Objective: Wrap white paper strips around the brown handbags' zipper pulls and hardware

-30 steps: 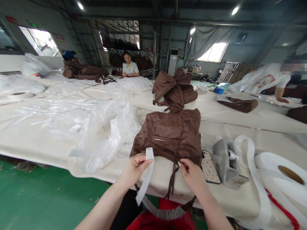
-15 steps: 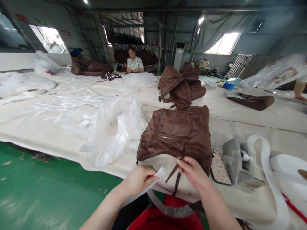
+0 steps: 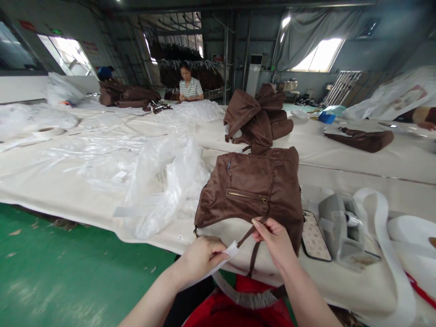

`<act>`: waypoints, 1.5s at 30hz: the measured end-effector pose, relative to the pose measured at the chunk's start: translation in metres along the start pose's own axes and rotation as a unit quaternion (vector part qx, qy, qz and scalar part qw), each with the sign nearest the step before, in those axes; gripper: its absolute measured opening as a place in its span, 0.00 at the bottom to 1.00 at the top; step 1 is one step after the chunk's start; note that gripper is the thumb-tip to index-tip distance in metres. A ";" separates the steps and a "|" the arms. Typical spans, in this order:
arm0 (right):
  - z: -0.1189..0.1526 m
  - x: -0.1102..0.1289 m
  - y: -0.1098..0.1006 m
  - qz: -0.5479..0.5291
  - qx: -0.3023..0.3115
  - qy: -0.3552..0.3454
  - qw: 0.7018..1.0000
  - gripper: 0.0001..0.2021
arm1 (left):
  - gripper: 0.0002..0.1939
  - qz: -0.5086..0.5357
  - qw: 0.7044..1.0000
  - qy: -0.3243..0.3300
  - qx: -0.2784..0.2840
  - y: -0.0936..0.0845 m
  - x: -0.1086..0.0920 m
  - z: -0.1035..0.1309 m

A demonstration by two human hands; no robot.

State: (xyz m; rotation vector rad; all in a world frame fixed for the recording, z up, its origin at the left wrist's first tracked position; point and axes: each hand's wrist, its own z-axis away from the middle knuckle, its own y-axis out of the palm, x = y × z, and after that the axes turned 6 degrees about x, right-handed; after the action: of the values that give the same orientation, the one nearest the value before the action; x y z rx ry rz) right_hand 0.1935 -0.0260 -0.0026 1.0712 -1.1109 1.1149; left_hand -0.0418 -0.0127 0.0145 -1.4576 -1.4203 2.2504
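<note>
A brown bag (image 3: 248, 181) with a zipped pocket lies on the cloth-covered table in front of me. My left hand (image 3: 206, 256) is closed on a white strip (image 3: 231, 250), pinched between thumb and fingers. Between finger and thumb, my right hand (image 3: 275, 236) pinches a thin brown strap (image 3: 245, 237) of the bag. The strap's tip meets the end of the white strip. A second brown strap (image 3: 254, 259) hangs over the table edge. Across my lap runs a handle wrapped in white material (image 3: 252, 299).
Crumpled clear plastic (image 3: 163, 181) lies left of the bag. To the right are a phone (image 3: 315, 236), a grey tape dispenser (image 3: 342, 227) and a white roll (image 3: 415, 240). More brown bags (image 3: 259, 113) are piled behind. A person (image 3: 190, 86) sits across the table.
My right hand has brought the strap's tip to the end of the white strip, which was apart from it before. My left hand has shifted slightly right.
</note>
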 end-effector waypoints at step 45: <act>-0.030 -0.006 -0.034 0.361 -0.026 -0.062 0.930 0.14 | 0.23 0.056 0.986 -0.097 -0.123 0.024 -0.017 -0.098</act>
State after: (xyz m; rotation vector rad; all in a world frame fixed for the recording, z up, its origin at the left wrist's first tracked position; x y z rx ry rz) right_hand 0.2304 -0.0012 -0.0151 0.6976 -1.6991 1.5852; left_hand 0.0506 0.0281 -0.0025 -1.4495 -1.7741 2.4144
